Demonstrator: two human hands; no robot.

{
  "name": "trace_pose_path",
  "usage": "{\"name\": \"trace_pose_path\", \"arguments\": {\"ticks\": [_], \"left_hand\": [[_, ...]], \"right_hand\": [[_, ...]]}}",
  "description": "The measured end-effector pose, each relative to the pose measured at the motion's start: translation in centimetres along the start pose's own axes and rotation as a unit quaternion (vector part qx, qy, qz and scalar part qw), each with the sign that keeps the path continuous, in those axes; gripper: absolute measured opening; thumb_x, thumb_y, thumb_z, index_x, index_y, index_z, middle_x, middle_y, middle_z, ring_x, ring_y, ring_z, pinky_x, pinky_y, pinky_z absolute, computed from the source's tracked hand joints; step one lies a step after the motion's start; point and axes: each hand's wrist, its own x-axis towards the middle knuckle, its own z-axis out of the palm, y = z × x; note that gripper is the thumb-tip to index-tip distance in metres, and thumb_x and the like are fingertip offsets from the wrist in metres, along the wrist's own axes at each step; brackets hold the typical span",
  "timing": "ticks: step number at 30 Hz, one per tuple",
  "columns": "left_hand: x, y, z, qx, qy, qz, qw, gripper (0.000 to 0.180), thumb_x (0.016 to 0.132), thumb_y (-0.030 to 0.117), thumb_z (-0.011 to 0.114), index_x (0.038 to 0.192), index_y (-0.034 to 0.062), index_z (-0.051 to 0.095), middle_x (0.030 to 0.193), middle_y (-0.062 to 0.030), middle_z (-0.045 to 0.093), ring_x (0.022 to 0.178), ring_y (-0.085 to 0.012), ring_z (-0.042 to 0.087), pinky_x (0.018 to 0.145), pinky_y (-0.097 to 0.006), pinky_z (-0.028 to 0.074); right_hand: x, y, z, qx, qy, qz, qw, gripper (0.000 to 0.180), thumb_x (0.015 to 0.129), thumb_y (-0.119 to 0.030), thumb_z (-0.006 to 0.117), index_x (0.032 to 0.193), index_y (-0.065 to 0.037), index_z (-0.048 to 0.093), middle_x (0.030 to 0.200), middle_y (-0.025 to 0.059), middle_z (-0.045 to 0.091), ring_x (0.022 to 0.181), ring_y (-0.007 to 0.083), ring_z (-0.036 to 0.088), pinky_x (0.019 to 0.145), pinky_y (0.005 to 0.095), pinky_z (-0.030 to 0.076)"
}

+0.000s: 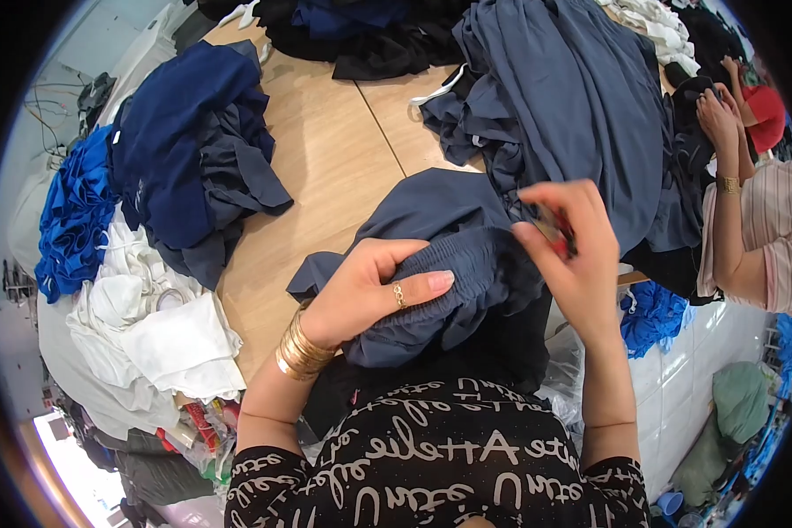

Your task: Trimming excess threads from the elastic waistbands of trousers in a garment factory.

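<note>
A slate-grey garment [440, 204] lies gathered at the near edge of the table, its ruffled elastic waistband [463, 264] turned toward me. My left hand [361, 286] is closed on this waistband, the thumb pressed on top and the fingers partly hidden by the cloth. Just right of the band, my right hand [581, 264] is raised with its fingers curled round small thread snips [556, 233] with red and black parts. The snips are partly covered by the fingers and blurred, so whether their blades touch the cloth cannot be made out.
Beyond my right hand, a large slate-grey garment pile [572, 106] covers the wooden table [317, 114]. Navy clothes [185, 132], white garments [158, 326] and blue garments [75, 216] are heaped at the left. Another person's hand [720, 123] handles black cloth at the right.
</note>
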Motion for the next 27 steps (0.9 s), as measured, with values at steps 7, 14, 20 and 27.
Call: {"name": "trace_pose_path", "arguments": {"ticks": [7, 14, 20, 27], "left_hand": [[-0.4, 0.0, 0.9, 0.006, 0.01, 0.024, 1.0, 0.021, 0.089, 0.015, 0.061, 0.096, -0.0046, 0.062, 0.082, 0.0026, 0.061, 0.073, -0.0011, 0.05, 0.065, -0.018, 0.044], [-0.2, -0.9, 1.1, 0.073, 0.018, 0.09, 0.993, 0.018, 0.087, 0.013, 0.062, 0.093, -0.0039, 0.061, 0.079, 0.0029, 0.058, 0.071, -0.0014, 0.047, 0.063, -0.018, 0.042], [-0.1, -1.1, 1.4, 0.177, 0.067, 0.177, 0.966, 0.015, 0.083, 0.01, 0.066, 0.083, -0.0022, 0.057, 0.069, -0.0022, 0.052, 0.064, -0.0051, 0.043, 0.057, -0.021, 0.039], [-0.2, -0.6, 1.6, 0.264, 0.069, 0.216, 0.938, 0.018, 0.078, 0.009, 0.069, 0.077, -0.0019, 0.055, 0.065, -0.0071, 0.049, 0.056, -0.015, 0.043, 0.052, -0.025, 0.036]], "right_hand": [[-2.4, -2.4, 0.5, 0.049, -0.05, -0.161, 0.984, 0.025, 0.069, -0.005, 0.074, 0.093, -0.005, 0.067, 0.072, 0.0044, 0.055, 0.059, 0.0158, 0.057, 0.048, 0.0254, 0.045], [-2.7, -2.3, 0.8, 0.127, -0.061, -0.117, 0.983, 0.017, 0.071, 0.0, 0.07, 0.087, -0.003, 0.065, 0.073, 0.0064, 0.055, 0.059, 0.0173, 0.055, 0.049, 0.0246, 0.042], [-2.7, -3.6, -1.6, 0.254, -0.365, 0.086, 0.892, 0.019, 0.07, -0.005, 0.075, 0.085, -0.003, 0.063, 0.076, 0.005, 0.061, 0.066, 0.0127, 0.057, 0.056, 0.0231, 0.042], [-3.6, -4.4, -2.0, 0.248, -0.258, 0.25, 0.9, 0.013, 0.091, -0.007, 0.051, 0.084, 0.003, 0.057, 0.063, 0.0059, 0.059, 0.051, 0.01, 0.058, 0.048, 0.0201, 0.044]]}}
